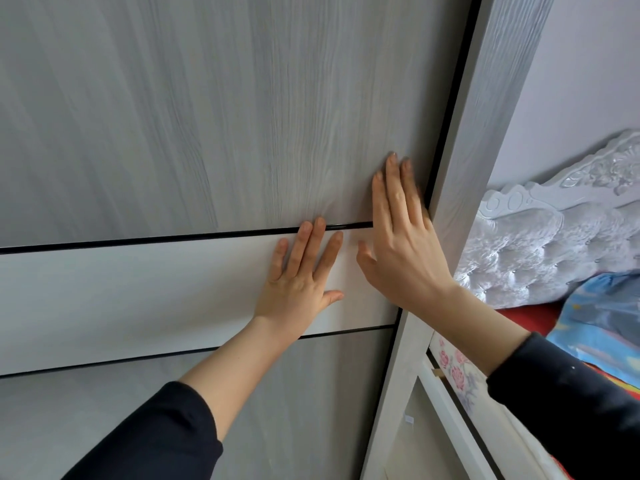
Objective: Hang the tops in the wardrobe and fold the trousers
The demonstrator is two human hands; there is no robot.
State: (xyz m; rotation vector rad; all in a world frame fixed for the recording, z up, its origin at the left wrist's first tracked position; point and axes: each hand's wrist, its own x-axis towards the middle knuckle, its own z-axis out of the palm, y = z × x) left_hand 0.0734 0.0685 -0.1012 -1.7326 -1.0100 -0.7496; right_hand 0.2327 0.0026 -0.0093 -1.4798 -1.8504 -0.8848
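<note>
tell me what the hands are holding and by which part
Nothing is held. Both hands are flat against the wardrobe door: the left hand on its white band, the right hand near its right edge.

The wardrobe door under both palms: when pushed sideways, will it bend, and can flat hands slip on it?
The wardrobe door looks like a rigid board, so it probably will not bend. It is large, so likely heavy. Its surface seems smooth and no handle shows, so the flat left hand and right hand may slip.
</note>
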